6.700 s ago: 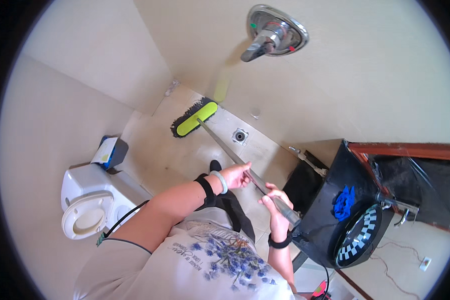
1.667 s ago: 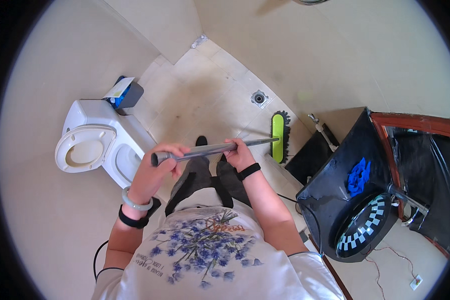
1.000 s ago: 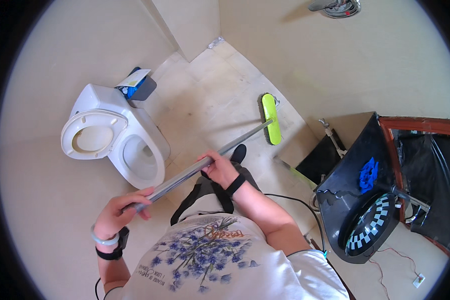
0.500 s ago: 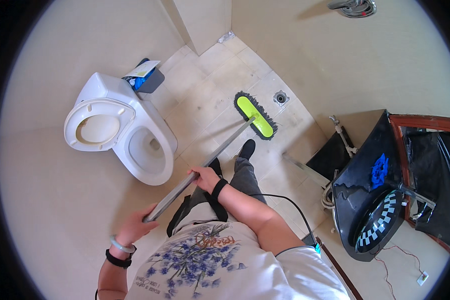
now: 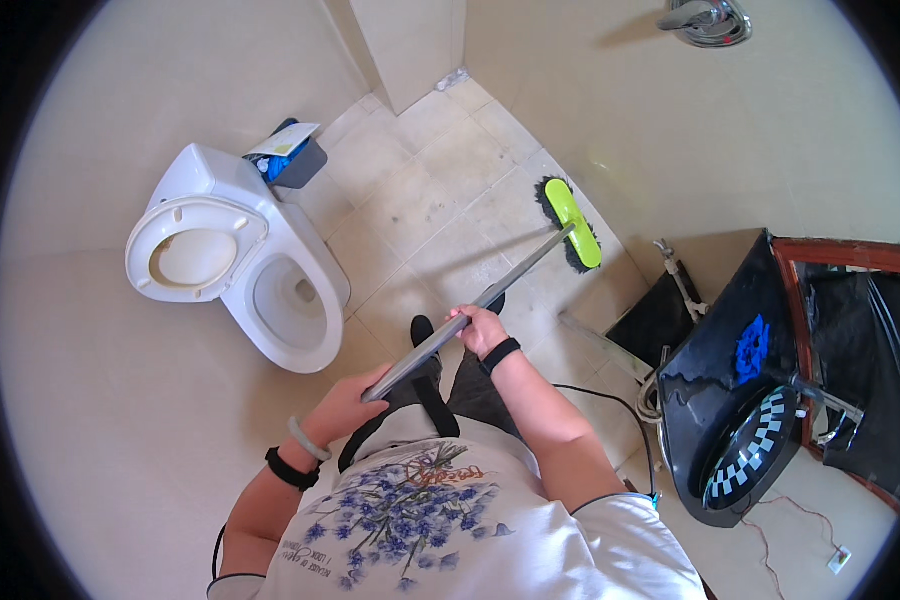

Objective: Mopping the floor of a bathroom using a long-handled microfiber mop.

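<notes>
A push broom with a long grey handle slants across the floor in front of me, up and to the right. My left hand is closed round the handle's near end. Farther along it, my right hand grips the pole around its middle. The broom's lime-green head, fringed with dark bristles, lies on the tiled floor close to the right-hand wall. It covers the spot where the floor drain was visible.
To the left stands a white toilet with its lid raised, beside a grey bin lined in blue. On the right are a black vanity with a basin, a blue cloth and pipes. A shower valve is on the far wall.
The broom head has slid right, over the drain and toward the wall. Both my hands have moved right with the handle, keeping hold of it.
</notes>
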Tool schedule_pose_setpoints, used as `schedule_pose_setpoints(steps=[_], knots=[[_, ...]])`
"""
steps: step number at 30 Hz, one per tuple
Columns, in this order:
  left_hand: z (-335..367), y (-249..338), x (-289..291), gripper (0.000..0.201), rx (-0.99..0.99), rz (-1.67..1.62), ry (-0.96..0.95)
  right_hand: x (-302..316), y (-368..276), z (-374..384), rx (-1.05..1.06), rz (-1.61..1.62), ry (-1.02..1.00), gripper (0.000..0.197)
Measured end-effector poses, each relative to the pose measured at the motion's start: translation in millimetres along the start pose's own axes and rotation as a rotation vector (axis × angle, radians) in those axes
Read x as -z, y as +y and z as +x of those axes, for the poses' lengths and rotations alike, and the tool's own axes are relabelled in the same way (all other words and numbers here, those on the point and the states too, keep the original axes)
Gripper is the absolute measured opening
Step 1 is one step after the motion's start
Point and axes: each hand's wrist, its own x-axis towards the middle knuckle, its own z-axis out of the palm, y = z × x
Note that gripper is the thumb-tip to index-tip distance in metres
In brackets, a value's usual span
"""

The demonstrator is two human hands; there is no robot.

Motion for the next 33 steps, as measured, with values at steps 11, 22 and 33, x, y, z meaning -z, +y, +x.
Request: schedule_pose_setpoints(steps=[11,22,33], knots=[[-86.4,18.7,32.8,0.055,0.498,-0.439,-0.040,-4.3,93.2,-3.2,-0.227,-0.156,-0.290,0.013],[-64.2,-12.2,23.5,0.050,0.401,-0.631,-0.112,-7.3,71.1,7.6,-0.300,-0.172,-0.222,0.014],[-23.6,-24.0,4.2,0.055,0.269,-0.673,-0.198,0.6,45.3,22.0,0.021,-0.227,0.021,0.011]])
